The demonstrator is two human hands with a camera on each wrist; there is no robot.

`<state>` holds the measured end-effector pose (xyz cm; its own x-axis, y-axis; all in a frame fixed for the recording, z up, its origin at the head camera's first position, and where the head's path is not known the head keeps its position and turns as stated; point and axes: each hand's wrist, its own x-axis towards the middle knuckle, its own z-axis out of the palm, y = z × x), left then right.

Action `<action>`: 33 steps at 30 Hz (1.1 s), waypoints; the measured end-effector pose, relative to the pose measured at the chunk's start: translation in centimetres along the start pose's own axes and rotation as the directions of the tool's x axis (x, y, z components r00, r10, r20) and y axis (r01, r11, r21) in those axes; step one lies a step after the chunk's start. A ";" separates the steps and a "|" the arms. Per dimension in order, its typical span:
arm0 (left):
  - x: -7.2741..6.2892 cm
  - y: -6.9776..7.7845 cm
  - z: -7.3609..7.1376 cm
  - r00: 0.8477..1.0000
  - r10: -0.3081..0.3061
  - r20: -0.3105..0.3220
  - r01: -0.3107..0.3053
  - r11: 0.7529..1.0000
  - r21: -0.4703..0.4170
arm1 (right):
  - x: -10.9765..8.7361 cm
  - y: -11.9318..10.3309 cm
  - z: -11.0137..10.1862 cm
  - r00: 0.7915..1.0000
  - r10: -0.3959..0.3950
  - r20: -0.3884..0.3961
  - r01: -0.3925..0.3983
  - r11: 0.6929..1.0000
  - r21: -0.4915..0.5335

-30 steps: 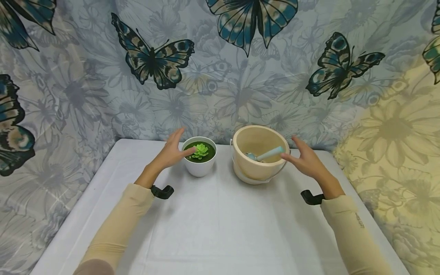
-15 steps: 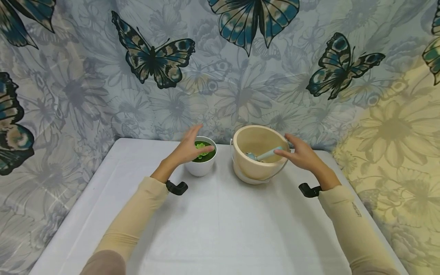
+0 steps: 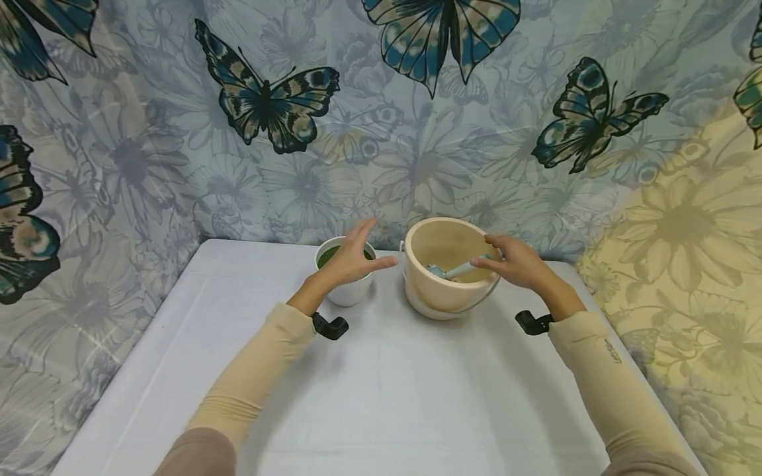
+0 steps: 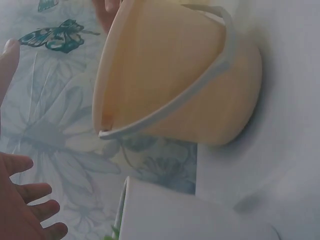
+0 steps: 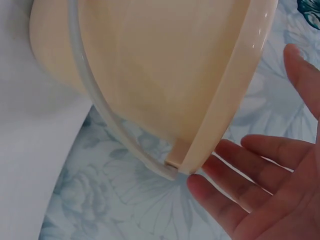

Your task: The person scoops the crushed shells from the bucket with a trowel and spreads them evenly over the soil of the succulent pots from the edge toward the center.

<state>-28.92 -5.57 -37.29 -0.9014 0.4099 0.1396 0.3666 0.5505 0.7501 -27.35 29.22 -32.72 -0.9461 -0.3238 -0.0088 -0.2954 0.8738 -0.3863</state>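
A cream bucket (image 3: 440,297) with a pale handle stands upright at the back of the table. Inside it leans a small tool with a light blue handle (image 3: 461,270); its far end is partly hidden. My right hand (image 3: 519,266) is at the bucket's right rim, fingers spread, with fingertips close to or touching the rim in the right wrist view. Over the white plant pot (image 3: 351,295) hovers my left hand (image 3: 348,261), fingers apart and thumb stretched toward the bucket, holding nothing. That hand hides most of the green plant in the pot.
A white cloth covers the table (image 3: 417,396). Close behind the bucket and pot hangs a butterfly-printed fabric (image 3: 297,185), which also runs along both sides. Each wrist wears a black camera mount (image 3: 330,326).
My left hand has moved right, from the pot's left side across it toward the bucket. My right hand has shifted slightly left to the bucket's rim. Bucket and pot have stayed put.
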 end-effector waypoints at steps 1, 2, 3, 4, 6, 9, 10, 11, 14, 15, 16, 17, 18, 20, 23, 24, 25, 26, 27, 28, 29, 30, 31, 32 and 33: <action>0.2 0.1 0.2 1.000 0.003 0.003 -0.003 1.000 0.005 | 0.1 0.0 0.0 1.000 0.002 0.007 -0.002 1.000 -0.003; 0.3 0.2 0.4 1.000 0.007 0.005 -0.007 1.000 0.013 | 0.2 0.0 0.0 1.000 0.004 0.014 -0.004 1.000 -0.006; 0.5 0.3 0.7 1.000 0.010 0.007 -0.010 1.000 0.017 | 0.4 0.0 0.0 1.000 0.008 0.022 -0.008 1.000 -0.008; 0.6 0.4 0.9 1.000 0.013 0.010 -0.013 1.000 0.018 | 0.5 -0.1 0.0 0.999 0.015 0.029 -0.015 1.000 -0.008; 0.8 0.6 1.3 1.000 0.012 0.014 -0.012 1.000 0.017 | 0.7 -0.1 0.0 0.999 0.027 0.046 -0.027 0.999 -0.018; 1.1 1.1 1.8 1.000 0.008 0.014 -0.008 1.000 0.006 | 1.1 -0.3 0.0 0.997 0.043 0.068 -0.041 0.998 -0.038; 1.2 1.2 2.1 1.000 0.005 0.014 -0.005 1.000 0.004 | 1.2 -0.3 0.0 0.996 0.045 0.074 -0.041 0.998 -0.048; 1.3 1.3 2.3 1.000 0.002 0.012 -0.002 1.000 0.000 | 1.3 -0.4 0.0 0.996 0.044 0.078 -0.039 0.997 -0.060; 1.6 1.4 2.9 1.000 0.004 0.011 -0.004 1.000 -0.015 | 1.6 -0.6 0.0 0.996 0.026 0.084 -0.018 0.995 -0.099; 1.7 1.5 3.1 1.000 0.004 0.012 -0.004 1.000 -0.020 | 1.7 -0.7 0.0 0.996 0.017 0.084 -0.007 0.993 -0.115; 1.8 1.5 3.3 1.000 0.006 0.013 -0.005 1.000 -0.026 | 1.8 -0.8 0.0 0.996 0.007 0.085 0.004 0.991 -0.131; 1.9 1.5 3.4 1.000 0.006 0.014 -0.005 1.000 -0.028 | 2.0 -0.9 0.0 0.996 0.001 0.086 0.011 0.990 -0.142; 2.0 1.5 3.6 1.000 0.006 0.014 -0.006 0.999 -0.034 | 2.1 -0.9 0.0 0.996 -0.006 0.088 0.019 0.987 -0.157; 2.1 1.6 3.9 1.000 0.005 0.013 -0.004 0.999 -0.045 | 2.3 -1.2 0.0 0.996 -0.009 0.092 0.026 0.982 -0.187; 2.3 1.7 4.4 1.000 0.007 0.009 -0.007 0.998 -0.056 | 2.7 -1.4 0.2 0.995 0.002 0.102 0.020 0.977 -0.213; 2.3 1.7 4.6 1.000 0.008 0.007 -0.008 0.998 -0.062 | 2.8 -1.6 0.2 0.995 0.004 0.103 0.019 0.973 -0.228; 2.4 1.7 4.7 1.000 0.010 0.005 -0.009 0.998 -0.062 | 2.9 -1.7 0.3 0.994 0.006 0.105 0.020 0.971 -0.240; 2.5 1.6 4.9 1.000 0.010 0.004 -0.009 0.998 -0.060 | 2.9 -1.7 0.3 0.994 0.009 0.107 0.018 0.968 -0.251; 2.6 1.6 5.1 1.000 0.010 0.003 -0.010 0.998 -0.057 | 3.0 -1.7 0.4 0.994 0.009 0.110 0.021 0.964 -0.263; 2.7 1.5 5.3 1.000 0.010 0.004 -0.009 0.998 -0.056 | 3.1 -1.8 0.5 0.994 0.006 0.113 0.026 0.960 -0.279; 2.7 1.5 5.5 1.000 0.005 0.007 -0.004 0.998 -0.057 | 3.2 -1.9 0.6 0.993 0.003 0.118 0.032 0.955 -0.293; 2.8 1.5 5.7 1.000 0.000 0.008 0.000 0.998 -0.058 | 3.2 -1.9 0.7 0.992 0.000 0.123 0.038 0.949 -0.312; 2.9 1.5 5.8 1.000 -0.002 0.011 0.002 0.998 -0.059 | 3.3 -2.0 0.7 0.991 -0.002 0.131 0.045 0.945 -0.325; 2.9 1.5 5.9 1.000 -0.004 0.016 0.005 0.998 -0.061 | 3.3 -2.0 0.8 0.990 -0.001 0.138 0.048 0.941 -0.336; 2.9 1.6 6.0 1.000 -0.008 0.019 0.009 0.998 -0.067 | 3.3 -2.1 0.8 0.989 -0.001 0.146 0.052 0.936 -0.347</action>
<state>-29.58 0.91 -39.56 -0.8996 0.4195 0.1216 0.3424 0.5044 0.7927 -29.78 25.99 -32.68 -0.9162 -0.3744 -0.1429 -0.3723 0.9272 -0.0422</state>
